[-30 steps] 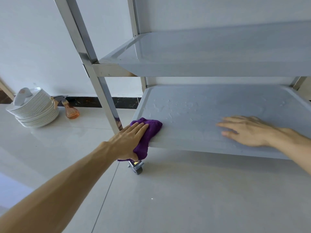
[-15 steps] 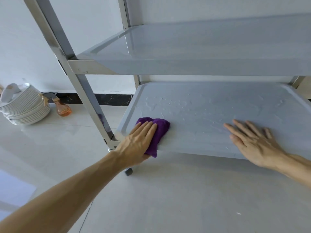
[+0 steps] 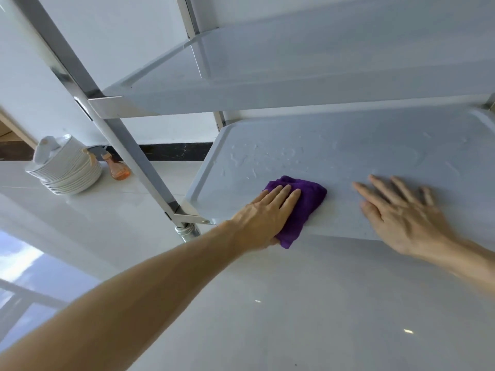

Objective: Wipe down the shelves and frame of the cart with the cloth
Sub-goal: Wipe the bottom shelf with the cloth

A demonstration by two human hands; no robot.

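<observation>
Two hands on the lower shelf (image 3: 348,145) | my left hand (image 3: 263,216) presses the purple cloth (image 3: 308,207) flat, fingers straight, frame centre | my right hand (image 3: 401,212) spread flat, centre right | plates (image 3: 67,170), spray bottle (image 3: 117,167) at left

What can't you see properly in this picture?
- Head view: the cart wheel, mostly hidden behind the left arm.
- The purple cloth, partly covered by the left hand.
- The lower shelf, cut off at the right edge.
- The right hand, blurred.
- The spray bottle, partly behind the cart post.
</observation>
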